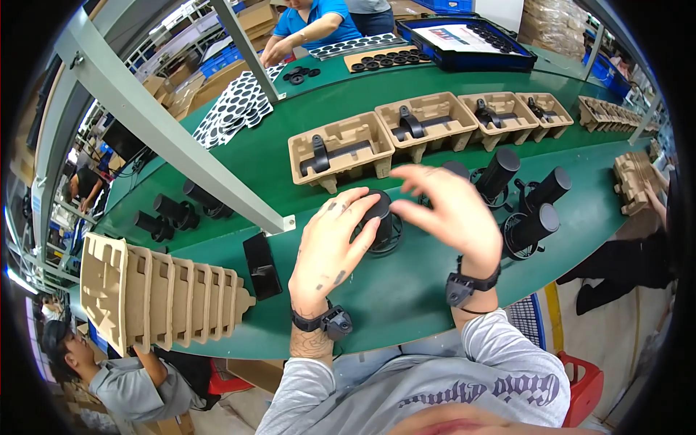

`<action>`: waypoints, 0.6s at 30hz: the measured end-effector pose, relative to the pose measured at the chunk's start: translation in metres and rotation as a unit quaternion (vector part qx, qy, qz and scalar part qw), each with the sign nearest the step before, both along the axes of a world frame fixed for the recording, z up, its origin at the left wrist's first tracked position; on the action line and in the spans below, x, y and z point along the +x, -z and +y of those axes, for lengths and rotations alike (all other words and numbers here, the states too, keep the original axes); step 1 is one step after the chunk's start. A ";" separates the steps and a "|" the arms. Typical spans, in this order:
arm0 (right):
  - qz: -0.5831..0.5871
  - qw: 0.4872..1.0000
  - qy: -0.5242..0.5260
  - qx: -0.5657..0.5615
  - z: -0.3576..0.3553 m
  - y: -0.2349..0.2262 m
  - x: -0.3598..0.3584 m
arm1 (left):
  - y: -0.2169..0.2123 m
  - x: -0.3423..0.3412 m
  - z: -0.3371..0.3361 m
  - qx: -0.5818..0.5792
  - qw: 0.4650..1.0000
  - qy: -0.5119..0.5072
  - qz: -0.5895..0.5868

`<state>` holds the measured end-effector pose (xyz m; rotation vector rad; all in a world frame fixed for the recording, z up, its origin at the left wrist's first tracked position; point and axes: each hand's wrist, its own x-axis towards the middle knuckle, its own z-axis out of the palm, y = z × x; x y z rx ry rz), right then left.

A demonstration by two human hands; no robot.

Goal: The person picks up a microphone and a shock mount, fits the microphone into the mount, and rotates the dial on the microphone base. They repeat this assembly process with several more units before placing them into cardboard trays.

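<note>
Head view: two bare hands over one green counter (406, 315), a wristband device on each wrist, two in all.
Left hand (328, 246): thumb and fingers bent around the top of one black cylinder (382, 212).
Right hand (460, 210): nothing seen in it; fingers spread wide, raised just right of that cylinder, slightly blurred.
Held cylinder: upright on the counter between the two hands, dark ring-like base around its foot.
Cylinders to the right: four more; three black cylinders (533, 229) plainly seen, the fourth partly hidden behind the right hand.
Cylinders to the left: three dark cylinders (174, 209) near the grey metal post (177, 138).
Tan trays in a row: four open trays (354, 167) beyond the hands, each with a black upright piece (319, 154) inside.
Tray stacks: two; one large nested stack (163, 297) at left, one smaller stack (612, 116) far right, layers too tightly packed to count surely.
Black holder: one black open holder (261, 266), between the large stack and the left hand.
Right edge: a co-worker's hand at tan moulded trays (632, 185), number unclear.
Far side: one person in a blue shirt (322, 29), both hands near white sheets with black discs (243, 98).
</note>
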<state>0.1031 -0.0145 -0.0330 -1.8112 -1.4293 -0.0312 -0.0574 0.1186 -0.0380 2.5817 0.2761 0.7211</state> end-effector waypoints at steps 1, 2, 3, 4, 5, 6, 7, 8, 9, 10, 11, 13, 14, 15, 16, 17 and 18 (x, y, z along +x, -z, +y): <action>0.001 0.999 -0.050 -0.020 0.008 0.001 -0.008 | 0.000 -0.002 0.002 0.000 1.000 0.001 0.000; -0.001 0.997 -0.071 -0.016 0.016 0.006 -0.015 | 0.002 -0.004 0.004 0.014 1.000 0.012 -0.009; -0.003 0.996 -0.093 -0.012 0.022 0.008 -0.023 | 0.003 -0.006 0.006 0.028 0.999 0.023 -0.018; 0.001 0.996 -0.082 -0.017 0.026 0.008 -0.031 | 0.003 -0.007 0.006 0.041 0.998 0.016 -0.042; -0.020 0.997 -0.080 0.005 0.032 0.012 -0.038 | 0.005 -0.008 0.006 0.042 0.998 0.013 -0.042; -0.019 0.996 -0.082 0.003 0.035 0.011 -0.044 | 0.008 -0.010 0.006 0.064 0.997 -0.007 -0.043; -0.018 0.996 -0.083 -0.001 0.035 0.010 -0.048 | 0.010 -0.011 0.004 0.083 0.995 -0.026 -0.044; -0.018 0.996 -0.083 -0.002 0.035 0.009 -0.049 | 0.009 -0.012 0.002 0.100 0.993 -0.025 -0.065; -0.003 0.995 -0.092 0.026 0.035 0.008 -0.051 | 0.006 -0.013 -0.001 0.098 0.993 -0.026 -0.065; 0.012 0.993 -0.100 0.054 0.034 0.007 -0.052 | 0.003 -0.013 -0.003 0.089 0.992 -0.011 -0.084; 0.013 0.993 -0.101 0.053 0.033 0.006 -0.053 | 0.002 -0.014 -0.005 0.079 0.991 0.004 -0.104; 0.042 0.993 -0.104 0.038 0.030 0.003 -0.055 | 0.002 -0.015 -0.006 0.085 0.990 0.012 -0.112; 0.042 0.993 -0.107 0.038 0.030 0.003 -0.056 | 0.002 -0.016 -0.007 0.092 0.988 0.021 -0.120; 0.037 0.993 -0.102 0.052 0.030 0.002 -0.057 | 0.001 -0.016 -0.007 0.092 0.988 0.018 -0.120; 0.033 0.993 -0.094 0.066 0.030 0.003 -0.058 | 0.001 -0.016 -0.007 0.082 0.988 0.024 -0.127; 0.033 0.993 -0.094 0.066 0.031 0.003 -0.058 | 0.000 -0.016 -0.007 0.073 0.988 0.030 -0.134; 0.013 0.992 -0.093 0.085 0.031 0.004 -0.058 | 0.000 -0.016 -0.007 0.072 0.988 0.030 -0.134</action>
